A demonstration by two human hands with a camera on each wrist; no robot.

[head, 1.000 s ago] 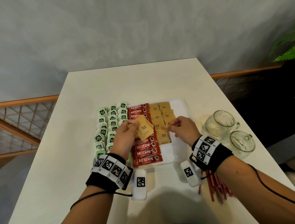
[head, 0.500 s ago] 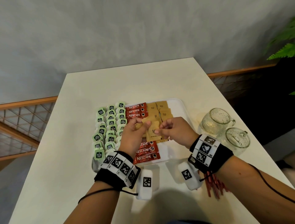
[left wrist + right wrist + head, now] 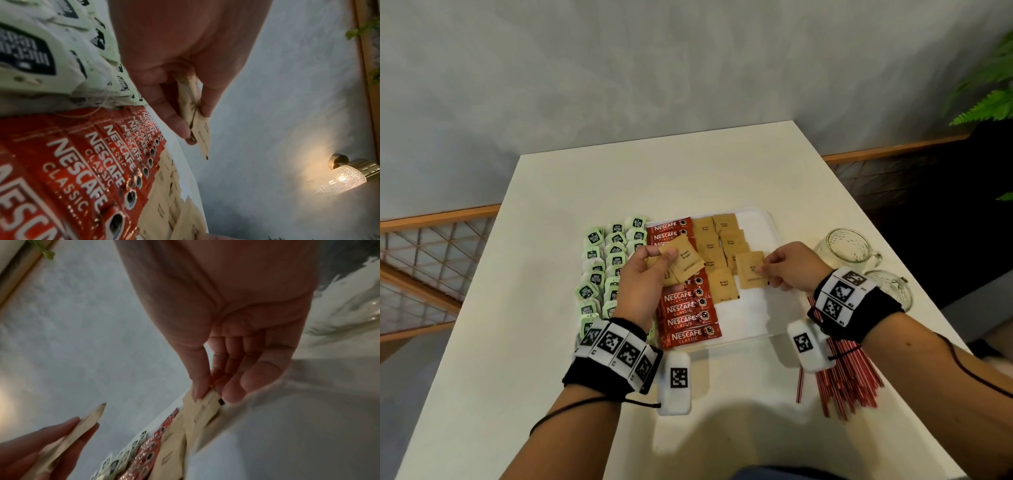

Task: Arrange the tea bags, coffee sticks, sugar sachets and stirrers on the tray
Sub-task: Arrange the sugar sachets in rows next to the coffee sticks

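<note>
A white tray (image 3: 763, 322) holds green tea bags (image 3: 599, 274) on its left, red coffee sticks (image 3: 688, 311) in the middle and two columns of brown sugar sachets (image 3: 710, 246) to their right. My left hand (image 3: 643, 274) hovers over the coffee sticks and grips a small stack of sugar sachets (image 3: 683, 262) (image 3: 193, 113). My right hand (image 3: 787, 265) pinches a single sugar sachet (image 3: 751, 272) (image 3: 202, 407) low over the tray, at the near end of the right sugar column. Red stirrers (image 3: 842, 380) lie on the table under my right wrist.
Two glass mugs (image 3: 846, 250) (image 3: 890, 287) stand on the table right of the tray. The white table (image 3: 654, 178) runs to a grey wall; its edges drop off left and right. A wall lamp (image 3: 345, 177) glows in the left wrist view.
My hands have parted: the right one drew a single sachet off the stack to the right, down toward the tray. The left hand stays over the coffee sticks with the stack.
</note>
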